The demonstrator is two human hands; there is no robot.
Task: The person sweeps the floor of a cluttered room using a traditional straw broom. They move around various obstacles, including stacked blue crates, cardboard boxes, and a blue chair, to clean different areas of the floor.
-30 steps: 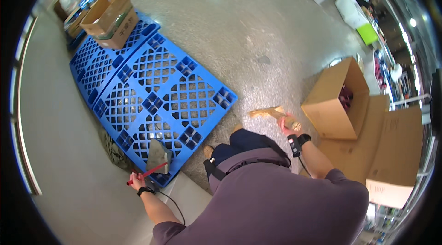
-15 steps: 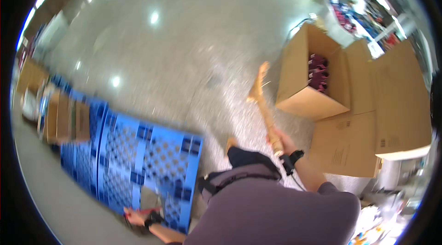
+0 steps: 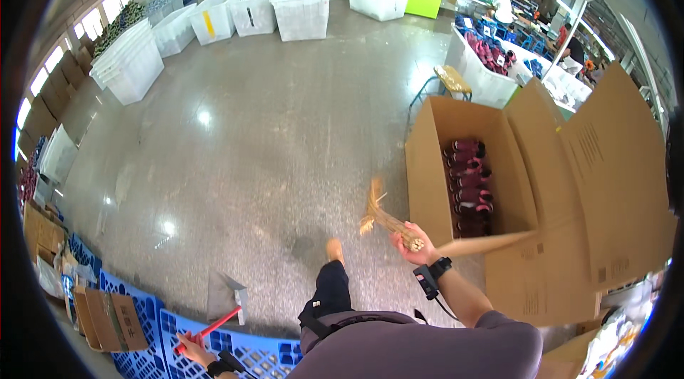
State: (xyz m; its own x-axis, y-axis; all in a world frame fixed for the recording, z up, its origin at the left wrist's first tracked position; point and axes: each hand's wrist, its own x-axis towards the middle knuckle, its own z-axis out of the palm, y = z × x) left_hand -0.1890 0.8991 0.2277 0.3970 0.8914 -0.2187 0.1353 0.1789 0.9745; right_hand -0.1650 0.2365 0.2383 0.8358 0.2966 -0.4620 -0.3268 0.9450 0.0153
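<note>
My left hand [image 3: 192, 350], low at the left, is wrapped round the red handle of a dustpan [image 3: 225, 295]. Its grey metal pan points away from me, above the floor beside the edge of the blue pallet. On the other side, my right hand [image 3: 412, 243] grips a straw hand broom [image 3: 383, 216] near its bound butt end. The broom's bristles reach away to the left, over the floor. Close beside that hand stands an open cardboard box [image 3: 433, 172] with several dark maroon shoes [image 3: 470, 187] in it.
Blue plastic pallets [image 3: 249, 350] lie along the lower left, with a small carton [image 3: 117, 318] on them. Tall open box flaps [image 3: 613, 179] stand to the right. A stool [image 3: 452, 81] is behind the box. White bins [image 3: 303, 12] line the far side.
My body has moved forward and turned. My left hand has brought the dustpan out past the pallet edge. The broom in my right hand now points more to the left.
</note>
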